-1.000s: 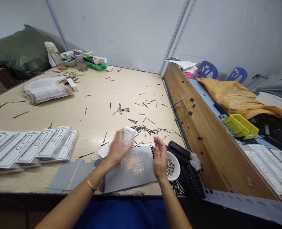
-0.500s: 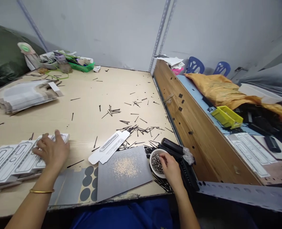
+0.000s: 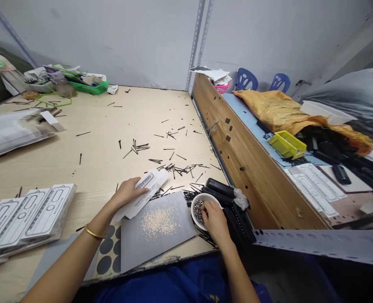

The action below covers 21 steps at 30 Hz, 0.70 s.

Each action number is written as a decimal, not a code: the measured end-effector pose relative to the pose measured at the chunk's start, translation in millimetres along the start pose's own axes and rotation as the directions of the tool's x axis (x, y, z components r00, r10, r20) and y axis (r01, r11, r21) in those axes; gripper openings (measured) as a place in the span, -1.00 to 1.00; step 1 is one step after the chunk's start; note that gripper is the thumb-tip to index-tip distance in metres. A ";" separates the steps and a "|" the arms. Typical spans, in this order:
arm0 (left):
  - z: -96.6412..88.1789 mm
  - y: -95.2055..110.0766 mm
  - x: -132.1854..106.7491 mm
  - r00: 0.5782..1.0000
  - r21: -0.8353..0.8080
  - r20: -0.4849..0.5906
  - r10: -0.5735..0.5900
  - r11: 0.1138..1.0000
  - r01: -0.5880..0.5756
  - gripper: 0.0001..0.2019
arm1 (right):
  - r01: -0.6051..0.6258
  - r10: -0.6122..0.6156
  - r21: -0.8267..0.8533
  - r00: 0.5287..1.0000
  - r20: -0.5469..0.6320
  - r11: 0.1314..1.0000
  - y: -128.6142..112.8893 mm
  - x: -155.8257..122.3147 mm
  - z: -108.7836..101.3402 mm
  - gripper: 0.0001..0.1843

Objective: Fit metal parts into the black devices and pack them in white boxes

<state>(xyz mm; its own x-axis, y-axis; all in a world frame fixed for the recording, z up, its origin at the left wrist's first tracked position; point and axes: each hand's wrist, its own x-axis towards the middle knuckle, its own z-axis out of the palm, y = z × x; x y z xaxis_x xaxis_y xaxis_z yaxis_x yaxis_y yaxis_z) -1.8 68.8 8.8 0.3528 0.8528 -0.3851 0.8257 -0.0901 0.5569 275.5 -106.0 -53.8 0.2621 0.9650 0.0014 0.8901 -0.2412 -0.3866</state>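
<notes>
My left hand (image 3: 127, 192) rests on a flat white printed carton (image 3: 145, 189) lying on the wooden table (image 3: 104, 139), its fingers curled over the carton's near end. My right hand (image 3: 214, 219) reaches into a small white bowl (image 3: 196, 203) of tiny metal parts, fingertips pinched among them. Between my hands lies a grey sheet (image 3: 156, 227) with a pale worn patch in its middle. Thin black pins (image 3: 173, 168) are scattered just beyond the carton.
A row of flat white cartons (image 3: 28, 216) lies at the left. A sheet of dark round stickers (image 3: 109, 252) sits near the front edge. Black cases (image 3: 227, 198) stand right of the bowl. A wooden divider (image 3: 246, 164) bounds the table's right side. A green basket (image 3: 90, 87) stands far back.
My left hand has moved right from the row of cartons onto the single white carton. My right hand stays in the bowl. The view has shifted rightward.
</notes>
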 end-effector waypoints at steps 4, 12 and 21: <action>3.6 14.7 -20.0 0.970 -0.433 0.227 0.091 0.901 0.017 -0.53 | 0.017 -0.017 0.011 1.000 -0.013 1.000 -0.6 2.3 -0.1 -0.81; 21.3 -8.9 -8.3 0.986 0.232 -0.152 -0.066 0.968 0.100 -0.30 | 0.008 -0.006 0.048 0.999 -0.038 0.999 -2.5 1.9 -3.6 -0.83; 93.3 139.4 51.4 0.799 0.155 0.233 0.555 0.790 -0.594 -0.65 | 0.052 -0.053 -0.013 0.988 -0.146 0.999 -2.7 -1.7 6.6 -0.86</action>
<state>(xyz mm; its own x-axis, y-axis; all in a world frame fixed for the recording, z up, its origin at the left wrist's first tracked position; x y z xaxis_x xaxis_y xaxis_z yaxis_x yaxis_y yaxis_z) 172.5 52.1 -2.0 0.8425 0.5111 -0.1701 0.5106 -0.6571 0.5546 270.2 -106.3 -58.8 0.2662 0.9512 0.1563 0.9071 -0.1924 -0.3743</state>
